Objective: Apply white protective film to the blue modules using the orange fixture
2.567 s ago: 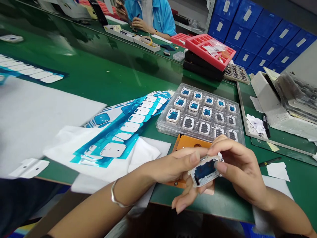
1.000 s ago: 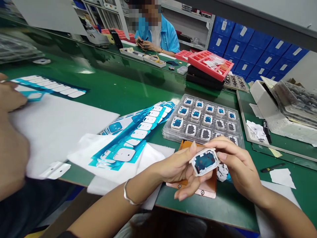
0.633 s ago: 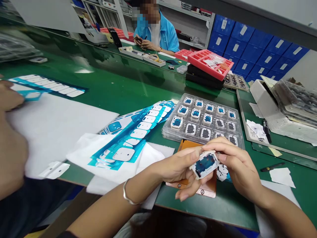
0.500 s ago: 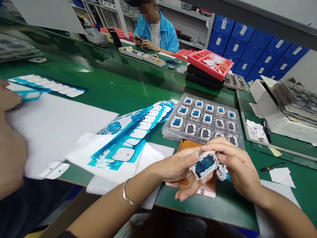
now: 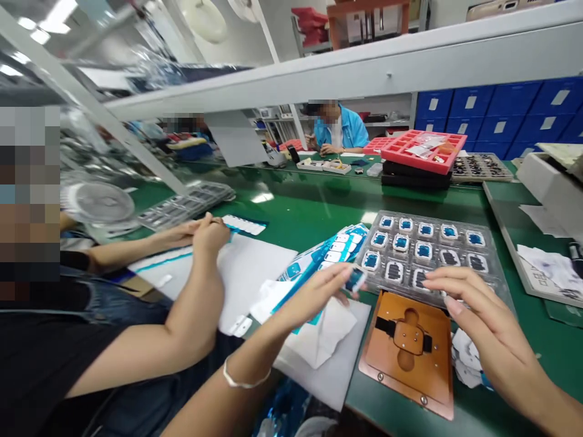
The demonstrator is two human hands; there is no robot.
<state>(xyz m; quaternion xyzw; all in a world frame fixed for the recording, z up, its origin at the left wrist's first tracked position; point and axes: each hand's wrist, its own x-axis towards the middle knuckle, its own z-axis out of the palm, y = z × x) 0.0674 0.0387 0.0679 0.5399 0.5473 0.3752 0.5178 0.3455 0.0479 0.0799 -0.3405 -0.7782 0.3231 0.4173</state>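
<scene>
My left hand (image 5: 314, 292) pinches a small white-framed part with a blue face (image 5: 356, 280) just left of the clear tray (image 5: 494, 272) of like parts. My right hand (image 5: 478, 321) hovers open, fingers spread, over the tray's near edge and the orange fixture plate (image 5: 407, 346). Blue sticker strips with white labels (image 5: 328, 256) lie left of the tray on white cloth (image 5: 323, 340).
A co-worker's arms (image 5: 191, 285) rest on a white sheet (image 5: 248, 267) to my left. A red tray on black trays (image 5: 421, 155) stands at the back. White boxes and papers (image 5: 549, 243) sit at the right. Crumpled white backing scraps (image 5: 467, 361) lie beside the fixture. Another person in blue (image 5: 339, 127) sits across.
The view has swung up and left. My right hand has let go of the part and opened. My left hand alone now carries the part, off the fixture toward the tray's left corner.
</scene>
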